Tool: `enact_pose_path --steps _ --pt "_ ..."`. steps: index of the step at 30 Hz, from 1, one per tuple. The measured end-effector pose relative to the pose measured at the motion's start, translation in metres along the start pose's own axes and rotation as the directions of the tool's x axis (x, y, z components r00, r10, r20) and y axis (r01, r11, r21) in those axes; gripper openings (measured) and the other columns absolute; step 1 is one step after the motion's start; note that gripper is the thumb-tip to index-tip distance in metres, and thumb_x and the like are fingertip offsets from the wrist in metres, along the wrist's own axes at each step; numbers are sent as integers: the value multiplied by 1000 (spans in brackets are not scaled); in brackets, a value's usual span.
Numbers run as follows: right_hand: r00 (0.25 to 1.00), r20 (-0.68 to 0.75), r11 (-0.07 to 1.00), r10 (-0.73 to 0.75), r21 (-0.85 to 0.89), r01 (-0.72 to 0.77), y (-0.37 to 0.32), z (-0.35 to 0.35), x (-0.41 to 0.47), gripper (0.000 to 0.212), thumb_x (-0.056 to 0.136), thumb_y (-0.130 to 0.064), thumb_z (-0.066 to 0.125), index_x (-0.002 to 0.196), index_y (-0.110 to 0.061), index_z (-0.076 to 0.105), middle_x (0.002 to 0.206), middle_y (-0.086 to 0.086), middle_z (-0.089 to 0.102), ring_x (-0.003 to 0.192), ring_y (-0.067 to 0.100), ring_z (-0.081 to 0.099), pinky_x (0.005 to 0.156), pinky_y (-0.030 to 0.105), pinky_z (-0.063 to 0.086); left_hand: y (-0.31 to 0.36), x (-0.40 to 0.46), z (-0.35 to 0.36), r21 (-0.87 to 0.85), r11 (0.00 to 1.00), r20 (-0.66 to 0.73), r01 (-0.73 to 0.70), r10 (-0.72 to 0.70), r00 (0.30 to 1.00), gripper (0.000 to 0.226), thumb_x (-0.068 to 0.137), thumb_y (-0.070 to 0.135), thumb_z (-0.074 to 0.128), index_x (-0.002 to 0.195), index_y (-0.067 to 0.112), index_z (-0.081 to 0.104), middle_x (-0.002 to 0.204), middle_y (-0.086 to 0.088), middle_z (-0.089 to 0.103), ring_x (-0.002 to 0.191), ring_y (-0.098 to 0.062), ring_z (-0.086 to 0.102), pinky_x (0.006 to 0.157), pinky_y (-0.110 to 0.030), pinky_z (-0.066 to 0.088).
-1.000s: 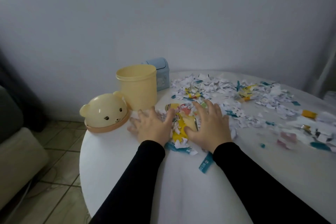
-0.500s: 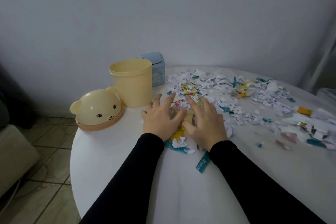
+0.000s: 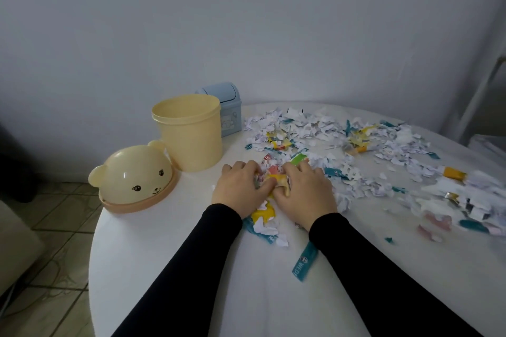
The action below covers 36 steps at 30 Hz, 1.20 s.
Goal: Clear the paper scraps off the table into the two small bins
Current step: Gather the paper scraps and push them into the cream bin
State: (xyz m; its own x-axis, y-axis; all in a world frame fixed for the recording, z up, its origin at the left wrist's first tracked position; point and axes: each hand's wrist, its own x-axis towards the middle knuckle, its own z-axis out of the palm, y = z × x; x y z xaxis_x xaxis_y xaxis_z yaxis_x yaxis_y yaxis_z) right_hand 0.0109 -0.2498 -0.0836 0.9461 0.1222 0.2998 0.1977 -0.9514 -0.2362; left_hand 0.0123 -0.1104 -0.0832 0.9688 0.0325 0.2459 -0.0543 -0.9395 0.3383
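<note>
Torn paper scraps (image 3: 309, 131), white with yellow and teal bits, lie scattered over the round white table (image 3: 191, 268). My left hand (image 3: 241, 189) and my right hand (image 3: 304, 191) sit side by side with fingers curled round a small heap of scraps (image 3: 273, 178) between them. An open yellow bin (image 3: 189, 131) stands just left of my hands. Its bear-faced lid (image 3: 134, 178) lies on the table at the left edge. A small blue bin (image 3: 226, 108) with a swing lid stands behind the yellow one.
A teal paper strip (image 3: 304, 262) lies near my right sleeve. More scraps and an orange piece (image 3: 453, 172) spread toward the right edge. A tiled floor (image 3: 54, 241) and a sofa edge (image 3: 13, 241) are at the left, and a plain wall is behind.
Both hands went from lying flat and spread over the scraps to drawing together, with fingers curling in to bunch the heap between them.
</note>
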Motion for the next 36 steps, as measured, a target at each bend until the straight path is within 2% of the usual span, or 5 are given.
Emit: enact_pose_path --steps 9,16,23,29,36 --pt "997 -74 996 12 87 -5 3 3 -5 38 95 -32 38 133 -30 46 118 5 53 103 27 51 77 34 42 5 -12 2 -61 997 -14 -51 51 999 53 92 57 40 138 29 41 120 -7 56 114 -27 47 96 -35 39" --pt "986 -121 961 112 265 -77 7 -4 -6 31 90 -28 45 113 -17 62 107 8 63 98 26 57 77 33 45 6 -14 -3 12 999 19 -29 29 999 66 86 69 37 125 20 54 120 -6 52 113 -27 48 95 -34 40" --pt "971 -145 935 192 326 -137 5 -9 -6 52 75 -68 45 81 -19 61 75 0 61 75 20 57 61 29 41 7 -14 -5 -49 999 -48 -9 7 999 48 94 52 41 105 11 64 100 -10 61 95 -25 57 78 -30 40" --pt "966 -161 905 200 409 -120 7 -13 -3 13 80 -31 58 80 -19 54 75 2 54 73 22 51 61 26 35 -3 -14 -9 -216 975 -99 56 -79 992 31 88 31 56 64 12 48 63 -4 49 68 -22 45 58 -27 32" --pt "930 -324 831 175 556 37 1 -24 -7 15 81 -17 61 87 -21 48 85 2 56 77 19 52 65 24 38 -9 -3 -14 -558 825 -118 89 -186 975 36 80 26 65 57 17 39 56 -2 43 50 -19 44 46 -21 36"
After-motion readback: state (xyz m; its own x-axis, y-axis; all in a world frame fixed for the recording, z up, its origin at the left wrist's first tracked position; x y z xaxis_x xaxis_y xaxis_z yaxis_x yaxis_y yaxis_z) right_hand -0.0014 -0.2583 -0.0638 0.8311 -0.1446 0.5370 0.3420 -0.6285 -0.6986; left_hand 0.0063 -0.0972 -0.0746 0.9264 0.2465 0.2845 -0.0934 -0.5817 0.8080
